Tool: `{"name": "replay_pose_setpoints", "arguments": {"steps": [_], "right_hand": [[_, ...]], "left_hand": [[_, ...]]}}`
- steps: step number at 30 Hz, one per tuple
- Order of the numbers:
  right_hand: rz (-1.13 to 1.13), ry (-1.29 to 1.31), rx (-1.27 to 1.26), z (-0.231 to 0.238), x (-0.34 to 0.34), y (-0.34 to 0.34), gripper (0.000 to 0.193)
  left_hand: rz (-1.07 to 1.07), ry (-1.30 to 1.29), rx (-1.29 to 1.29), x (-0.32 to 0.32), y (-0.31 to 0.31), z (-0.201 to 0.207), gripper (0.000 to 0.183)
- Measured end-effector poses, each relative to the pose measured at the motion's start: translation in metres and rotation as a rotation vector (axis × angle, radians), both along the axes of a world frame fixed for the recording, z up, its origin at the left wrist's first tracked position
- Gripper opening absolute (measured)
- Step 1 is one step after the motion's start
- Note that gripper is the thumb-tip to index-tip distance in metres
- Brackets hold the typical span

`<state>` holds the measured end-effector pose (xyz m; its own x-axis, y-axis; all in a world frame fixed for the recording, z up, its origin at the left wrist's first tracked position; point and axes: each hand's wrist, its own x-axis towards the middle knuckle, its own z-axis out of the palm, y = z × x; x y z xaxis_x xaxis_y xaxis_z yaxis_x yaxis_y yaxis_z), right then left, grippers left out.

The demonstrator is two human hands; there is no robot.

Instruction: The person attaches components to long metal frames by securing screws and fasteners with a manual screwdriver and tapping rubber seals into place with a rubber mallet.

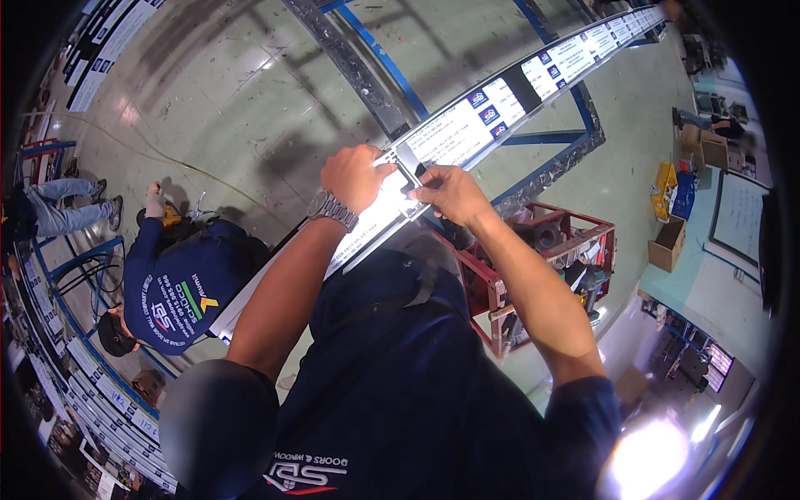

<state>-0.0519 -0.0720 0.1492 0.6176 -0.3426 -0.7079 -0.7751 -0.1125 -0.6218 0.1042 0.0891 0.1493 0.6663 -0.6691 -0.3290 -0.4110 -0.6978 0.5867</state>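
Note:
A long metal profile (454,133), covered in white printed protective film, runs diagonally from lower left to far upper right in front of me. My left hand (357,178), a metal watch on its wrist, grips the profile's far edge with curled fingers. Close to its thumb, a dark-edged slot or fitting (407,173) crosses the bright film. On the near side, my right hand (454,197) pinches thumb and fingers together at this fitting. Whatever sits in that pinch is too small and dark to name. Glare washes out the film between my hands.
Blue and black metal rails (367,75) support the profile. A red metal cart (575,218) with tools and parts stands close by my right. At left a co-worker in a navy shirt (187,287) bends beside a yellow tool (172,215). Film-covered profiles (104,379) are racked at lower left.

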Motion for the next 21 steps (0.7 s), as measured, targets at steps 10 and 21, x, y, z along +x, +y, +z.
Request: {"name": "replay_pose_setpoints", "arguments": {"steps": [10, 21], "right_hand": [[0.686, -0.324, -0.809, 0.069, -0.033, 0.021, 0.038], [1.203, -0.394, -1.058, 0.066, -0.012, -0.02, 0.038]], "left_hand": [[-0.116, -0.029, 0.059, 0.001, -0.002, 0.004, 0.034], [-0.222, -0.141, 0.032, -0.017, 0.004, 0.016, 0.114]]}}
